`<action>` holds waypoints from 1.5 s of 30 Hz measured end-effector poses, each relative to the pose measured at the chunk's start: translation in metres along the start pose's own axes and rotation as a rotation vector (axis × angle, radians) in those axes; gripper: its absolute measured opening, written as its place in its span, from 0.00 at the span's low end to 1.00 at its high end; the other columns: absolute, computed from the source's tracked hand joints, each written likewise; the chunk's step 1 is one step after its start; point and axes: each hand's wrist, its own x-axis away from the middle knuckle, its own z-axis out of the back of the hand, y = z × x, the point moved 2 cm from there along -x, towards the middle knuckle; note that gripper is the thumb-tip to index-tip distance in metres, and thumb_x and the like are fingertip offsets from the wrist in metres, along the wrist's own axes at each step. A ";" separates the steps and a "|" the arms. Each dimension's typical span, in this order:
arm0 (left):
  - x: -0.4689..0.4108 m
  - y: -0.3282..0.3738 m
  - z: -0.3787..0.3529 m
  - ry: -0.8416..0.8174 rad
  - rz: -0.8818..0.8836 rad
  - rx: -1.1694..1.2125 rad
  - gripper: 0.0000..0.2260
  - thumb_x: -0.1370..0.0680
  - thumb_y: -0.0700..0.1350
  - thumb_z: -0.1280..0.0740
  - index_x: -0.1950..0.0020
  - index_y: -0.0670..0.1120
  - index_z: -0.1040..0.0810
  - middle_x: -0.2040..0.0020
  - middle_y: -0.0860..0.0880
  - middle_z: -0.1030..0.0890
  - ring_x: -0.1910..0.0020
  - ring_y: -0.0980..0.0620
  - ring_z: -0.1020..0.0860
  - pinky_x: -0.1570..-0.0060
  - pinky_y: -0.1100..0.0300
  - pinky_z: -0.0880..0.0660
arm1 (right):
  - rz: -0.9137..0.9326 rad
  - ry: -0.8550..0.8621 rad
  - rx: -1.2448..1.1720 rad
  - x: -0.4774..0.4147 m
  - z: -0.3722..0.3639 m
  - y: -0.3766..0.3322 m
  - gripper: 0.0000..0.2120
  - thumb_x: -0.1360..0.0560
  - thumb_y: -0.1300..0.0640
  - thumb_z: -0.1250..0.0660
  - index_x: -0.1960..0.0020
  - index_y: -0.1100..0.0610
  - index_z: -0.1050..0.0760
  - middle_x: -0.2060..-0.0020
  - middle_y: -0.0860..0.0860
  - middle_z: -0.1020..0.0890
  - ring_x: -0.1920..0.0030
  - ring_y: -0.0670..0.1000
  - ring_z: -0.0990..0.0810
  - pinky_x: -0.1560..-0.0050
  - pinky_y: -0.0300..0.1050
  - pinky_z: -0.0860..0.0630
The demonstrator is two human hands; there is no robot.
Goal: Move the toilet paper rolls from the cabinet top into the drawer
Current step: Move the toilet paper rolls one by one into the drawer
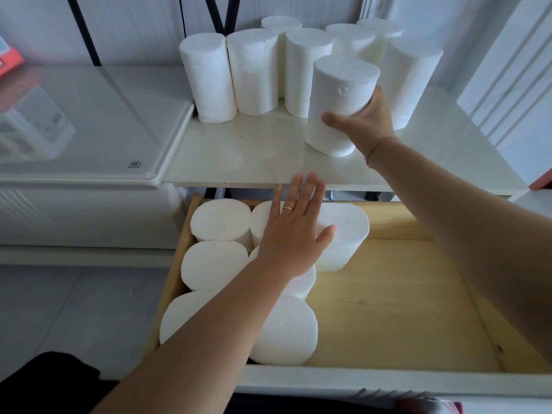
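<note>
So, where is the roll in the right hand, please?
Head view, right of centre: the roll is over the cabinet top, in front of the standing rolls.

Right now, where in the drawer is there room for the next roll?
The right half of the drawer is bare wood, between the packed rolls and its right wall. The left side is crowded, under the left hand. The right hand grips a roll on the cabinet top.

The fingers of the right hand lie hidden behind the held roll, the left forearm covers parts of seemingly three drawer rolls, rear rolls stand half hidden, and a red box is cut by the left edge.
</note>
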 end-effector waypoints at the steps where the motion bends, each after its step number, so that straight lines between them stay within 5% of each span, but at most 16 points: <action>1: 0.000 0.000 0.000 0.004 0.000 0.001 0.32 0.21 0.59 0.48 0.23 0.47 0.59 0.22 0.49 0.59 0.24 0.49 0.62 0.28 0.50 0.66 | 0.001 -0.021 -0.012 0.006 0.006 0.001 0.36 0.38 0.53 0.21 0.36 0.57 0.35 0.42 0.51 0.23 0.42 0.50 0.23 0.41 0.51 0.23; 11: -0.002 0.001 0.001 -0.067 0.015 0.028 0.32 0.21 0.59 0.51 0.24 0.48 0.62 0.23 0.50 0.64 0.26 0.51 0.67 0.28 0.48 0.67 | 0.001 -0.226 -0.064 0.071 0.079 0.003 0.40 0.39 0.64 0.20 0.31 0.62 0.33 0.39 0.57 0.21 0.39 0.53 0.22 0.39 0.51 0.23; 15: 0.002 0.003 0.003 -0.077 0.008 0.023 0.30 0.20 0.59 0.52 0.23 0.50 0.60 0.23 0.50 0.65 0.26 0.50 0.68 0.29 0.50 0.69 | -0.014 -0.278 -0.025 0.099 0.112 0.009 0.28 0.35 0.70 0.25 0.38 0.58 0.27 0.52 0.43 0.16 0.50 0.40 0.18 0.53 0.36 0.21; 19: 0.006 0.009 0.002 -0.115 -0.059 0.015 0.29 0.20 0.59 0.55 0.24 0.50 0.62 0.24 0.50 0.67 0.27 0.52 0.69 0.29 0.50 0.70 | -0.016 -0.283 0.004 0.123 0.139 0.016 0.31 0.41 0.64 0.20 0.40 0.53 0.25 0.53 0.41 0.16 0.50 0.39 0.18 0.52 0.33 0.22; 24: 0.010 0.014 -0.001 -0.202 -0.174 0.049 0.27 0.19 0.58 0.57 0.23 0.50 0.59 0.22 0.52 0.61 0.25 0.55 0.63 0.28 0.54 0.67 | -0.108 -0.354 0.045 0.136 0.151 0.049 0.31 0.36 0.67 0.22 0.36 0.55 0.27 0.46 0.48 0.17 0.43 0.48 0.19 0.45 0.45 0.22; 28: 0.009 0.013 0.000 -0.215 -0.173 0.071 0.27 0.19 0.58 0.57 0.23 0.51 0.58 0.23 0.53 0.60 0.25 0.57 0.62 0.28 0.56 0.67 | -0.175 -0.404 0.070 0.141 0.144 0.077 0.31 0.38 0.64 0.20 0.40 0.45 0.27 0.50 0.39 0.16 0.47 0.41 0.19 0.55 0.33 0.22; 31: 0.010 0.012 -0.001 -0.211 -0.179 0.087 0.26 0.19 0.59 0.58 0.23 0.52 0.58 0.23 0.54 0.60 0.25 0.58 0.63 0.29 0.57 0.68 | -0.226 -0.456 0.097 0.147 0.137 0.098 0.35 0.42 0.57 0.19 0.39 0.43 0.28 0.48 0.40 0.17 0.45 0.42 0.19 0.53 0.35 0.21; 40: 0.009 0.011 -0.002 -0.208 -0.180 0.087 0.27 0.19 0.59 0.58 0.23 0.52 0.60 0.23 0.55 0.61 0.25 0.58 0.63 0.29 0.56 0.67 | -0.265 -0.511 0.171 0.150 0.127 0.129 0.42 0.39 0.63 0.19 0.31 0.48 0.34 0.40 0.45 0.22 0.40 0.44 0.24 0.42 0.43 0.26; 45: 0.010 0.012 -0.002 -0.212 -0.176 0.086 0.27 0.19 0.59 0.58 0.23 0.52 0.59 0.23 0.55 0.61 0.25 0.58 0.63 0.29 0.56 0.67 | -0.229 -0.543 0.233 0.148 0.135 0.131 0.43 0.40 0.69 0.20 0.32 0.50 0.35 0.42 0.41 0.24 0.43 0.34 0.25 0.49 0.26 0.28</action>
